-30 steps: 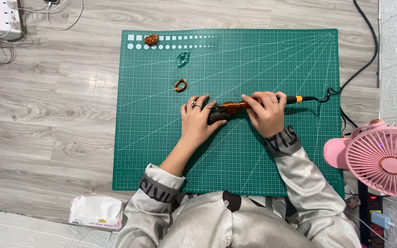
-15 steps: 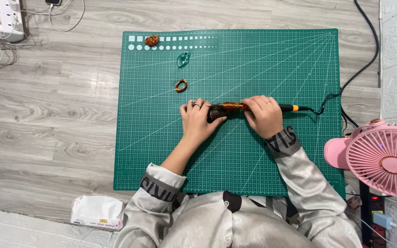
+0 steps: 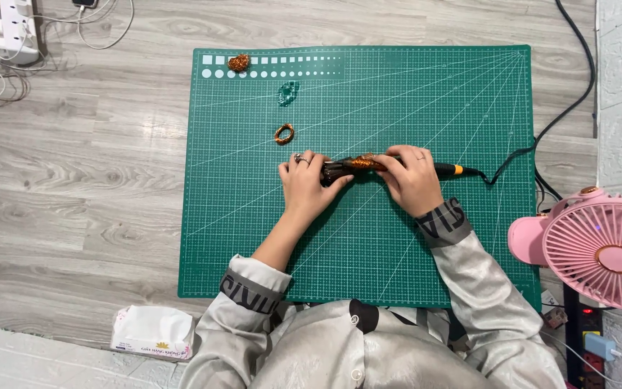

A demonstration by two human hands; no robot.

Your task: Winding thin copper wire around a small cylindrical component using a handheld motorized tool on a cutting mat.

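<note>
While we grip the slim, stiff, corded black-and-orange pen tool point(image 3: 368, 166) with both hands' fingers closed, left hand point(image 3: 311, 186) near its tip, right hand point(image 3: 413, 179) mid-barrel, it looks light and best held at the barrel.

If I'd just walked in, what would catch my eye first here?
Probably the big green cutting mat on the grey floor, with both hands meeting at its middle: the left hand and right hand grip a dark corded tool. A pink fan stands at the right edge.
</note>
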